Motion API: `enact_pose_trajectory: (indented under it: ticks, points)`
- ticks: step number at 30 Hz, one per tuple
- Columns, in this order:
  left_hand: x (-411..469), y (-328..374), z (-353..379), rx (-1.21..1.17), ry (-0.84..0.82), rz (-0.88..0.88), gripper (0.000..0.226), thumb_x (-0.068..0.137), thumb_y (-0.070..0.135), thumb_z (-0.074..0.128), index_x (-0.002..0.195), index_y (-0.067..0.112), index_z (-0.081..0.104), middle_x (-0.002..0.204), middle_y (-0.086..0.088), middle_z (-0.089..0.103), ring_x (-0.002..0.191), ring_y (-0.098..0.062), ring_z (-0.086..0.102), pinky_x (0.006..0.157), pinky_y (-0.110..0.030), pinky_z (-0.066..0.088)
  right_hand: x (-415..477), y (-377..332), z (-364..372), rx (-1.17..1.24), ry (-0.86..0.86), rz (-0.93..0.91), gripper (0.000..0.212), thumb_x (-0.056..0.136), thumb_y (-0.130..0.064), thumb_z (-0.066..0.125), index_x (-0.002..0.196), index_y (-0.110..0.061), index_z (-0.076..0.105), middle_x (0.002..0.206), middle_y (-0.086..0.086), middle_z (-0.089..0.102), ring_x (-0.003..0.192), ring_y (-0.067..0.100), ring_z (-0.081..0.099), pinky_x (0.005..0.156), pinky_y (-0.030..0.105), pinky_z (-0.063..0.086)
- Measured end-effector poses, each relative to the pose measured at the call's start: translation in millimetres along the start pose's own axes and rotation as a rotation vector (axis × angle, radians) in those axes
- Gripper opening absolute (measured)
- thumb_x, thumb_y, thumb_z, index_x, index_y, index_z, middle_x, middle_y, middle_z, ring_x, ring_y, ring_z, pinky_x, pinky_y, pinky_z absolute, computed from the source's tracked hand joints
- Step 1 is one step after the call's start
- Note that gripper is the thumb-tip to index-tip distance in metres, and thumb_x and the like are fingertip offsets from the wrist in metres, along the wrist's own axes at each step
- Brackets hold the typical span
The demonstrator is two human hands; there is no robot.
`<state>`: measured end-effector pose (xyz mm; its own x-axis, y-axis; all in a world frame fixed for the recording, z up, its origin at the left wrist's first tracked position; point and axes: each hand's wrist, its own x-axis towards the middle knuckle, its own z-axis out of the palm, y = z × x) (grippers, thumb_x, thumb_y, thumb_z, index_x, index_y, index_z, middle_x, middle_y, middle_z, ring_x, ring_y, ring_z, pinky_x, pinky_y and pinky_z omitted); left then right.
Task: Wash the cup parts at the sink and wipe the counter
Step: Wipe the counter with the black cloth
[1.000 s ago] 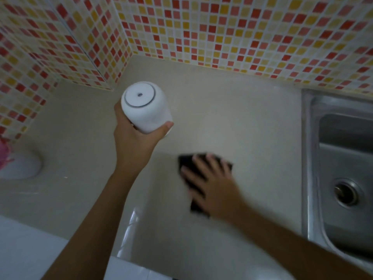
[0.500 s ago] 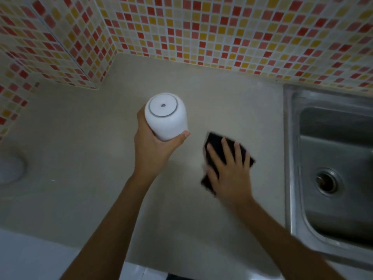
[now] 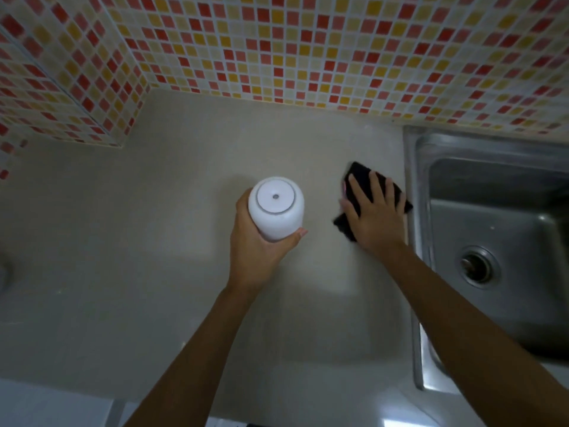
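Cloth (image 3: 358, 192) first — dark, soft and crumpled, pressed flat to the surface (image 3: 154, 241) just beside the steel sink (image 3: 492, 229), touching its rim or nearly so. We see the right hand (image 3: 375, 217) lying palm-down on it, fingers spread and stretched toward the wall, arm reaching in from lower right. Left hand (image 3: 261, 251) is wrapped around a smooth white cup (image 3: 277, 208) — rounded body, flat circular end with a grey ring and a small centre dot facing us — held up above the matte beige surface, thumb curled round its near side. Glossy mosaic tiles (image 3: 308, 47) in red, orange and yellow back the scene. Much of the cloth is hidden under the palm, its edges slightly blurred, and the sink is cut off at the right.
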<state>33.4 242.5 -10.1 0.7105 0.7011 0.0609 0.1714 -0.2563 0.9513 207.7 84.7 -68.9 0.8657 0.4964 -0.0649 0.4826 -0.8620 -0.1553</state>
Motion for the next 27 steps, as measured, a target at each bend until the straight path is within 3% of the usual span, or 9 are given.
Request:
enact_pose_trajectory:
  ticks: [5,12,15,17,19,21,23,25,27]
  points:
    - [-9.7,-7.3,9.8,-0.015,-0.004,-0.004,0.091,0.057,0.029,0.090,0.132,0.029,0.037,0.129,0.012,0.053,0.120,0.000,0.050,0.102,-0.025,0.044,-19.1,-7.3,4.2,0.047,0.012,-0.007,0.057,0.095,-0.055,0.023,0.148,-0.034,0.027,0.158,0.009,0.022,0.143,0.039,0.017,0.115,0.057,0.009]
    - [-15.3,-14.8,13.6,0.004,-0.032,-0.014,0.091,0.058,0.028,0.091,0.132,0.033,0.037,0.129,0.020,0.051,0.121,0.004,0.048,0.100,-0.019,0.041,-121.7,-4.6,8.1,0.069,-0.028,-0.175,0.054,0.098,-0.052,0.029,0.149,-0.037,0.021,0.160,0.004,0.015,0.147,0.032,0.009,0.115,0.056,0.015]
    - [-12.8,-15.4,10.6,0.014,-0.069,0.008,0.095,0.059,0.026,0.091,0.135,0.029,0.035,0.133,0.020,0.048,0.123,0.006,0.045,0.101,-0.015,0.038,-132.3,-2.3,4.4,0.101,-0.069,-0.198,0.055,0.096,-0.059,0.024,0.148,-0.041,0.020,0.160,-0.002,0.012,0.148,0.027,0.006,0.117,0.054,0.008]
    - [-17.9,-18.2,10.6,-0.021,-0.106,-0.008,0.101,0.059,0.025,0.091,0.141,0.022,0.030,0.140,0.011,0.044,0.130,0.000,0.041,0.107,-0.019,0.035,-127.7,-2.3,-7.4,0.271,-0.088,-0.169,0.054,0.095,-0.060,0.018,0.146,-0.043,0.026,0.159,-0.007,0.015,0.147,0.019,0.008,0.119,0.046,0.005]
    - [-38.2,-24.4,9.8,0.040,-0.070,-0.108,0.106,0.063,0.033,0.088,0.145,0.017,0.024,0.148,0.000,0.035,0.137,-0.011,0.034,0.113,-0.030,0.030,-123.2,4.9,-19.6,0.529,-0.007,-0.045,0.047,0.098,-0.048,0.028,0.140,-0.033,0.044,0.151,-0.003,0.035,0.140,0.017,0.028,0.117,0.036,0.018]
    - [-75.6,-29.0,7.8,0.194,0.062,-0.103,0.082,0.077,0.036,0.075,0.143,0.013,0.030,0.142,-0.008,0.038,0.133,-0.018,0.038,0.111,-0.032,0.032,-119.9,21.2,-24.4,0.564,0.140,0.065,0.037,0.097,-0.028,0.045,0.130,-0.018,0.055,0.132,0.008,0.053,0.124,0.025,0.047,0.108,0.033,0.034]
    - [-112.5,-26.8,10.4,0.278,0.083,0.103,0.042,0.088,0.027,0.058,0.126,0.012,0.050,0.121,-0.011,0.051,0.114,-0.024,0.050,0.101,-0.027,0.038,-119.4,34.2,-23.6,0.473,0.143,0.147,0.033,0.092,-0.020,0.059,0.124,-0.012,0.059,0.117,0.013,0.060,0.110,0.032,0.055,0.098,0.038,0.044]
    - [-125.1,-18.4,23.5,0.314,-0.089,0.328,0.021,0.091,0.016,0.050,0.109,0.011,0.060,0.105,-0.008,0.057,0.101,-0.020,0.053,0.095,-0.020,0.038,-119.5,38.1,-22.7,0.381,0.073,0.191,0.034,0.087,-0.021,0.065,0.119,-0.011,0.062,0.109,0.015,0.060,0.103,0.035,0.056,0.090,0.041,0.047]
    - [-109.7,-7.8,48.1,0.357,-0.294,0.433,0.023,0.091,0.011,0.045,0.105,0.008,0.063,0.102,-0.008,0.061,0.097,-0.017,0.051,0.092,-0.016,0.037,-117.7,36.6,-26.0,0.365,0.017,0.207,0.032,0.086,-0.023,0.068,0.115,-0.009,0.063,0.104,0.017,0.060,0.100,0.035,0.056,0.087,0.040,0.047]
